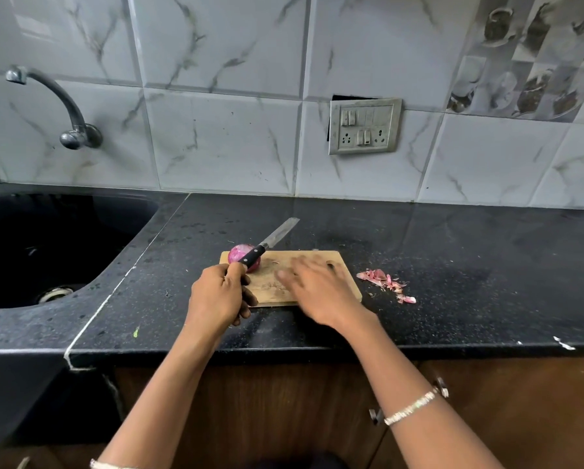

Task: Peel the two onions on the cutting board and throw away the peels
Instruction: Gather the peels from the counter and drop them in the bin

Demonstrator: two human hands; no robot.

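Red onion [240, 256]: sits on the far left corner of the cutting board [321, 258], partly skinned; a second onion is not in view.
Left hand [218, 294]: fingers curled round the black handle of the knife [267, 244]; the onion lies just beyond these knuckles, behind the handle.
Knife axis: runs from the fingers away and to the right, with the blade tip over the desk [453, 265] past the board's far edge.
Right hand [321, 292]: blurred and flat over the board, holding nothing; its fingers [284, 275] look straight and aimed left.
Key relation: the onion lies ahead and left of the right fingertips, near but apart; the left hand is nearer, yet busy with the knife.
Peels [383, 282]: a pink scatter on the desk, right of the right hand, not yet thrown away.
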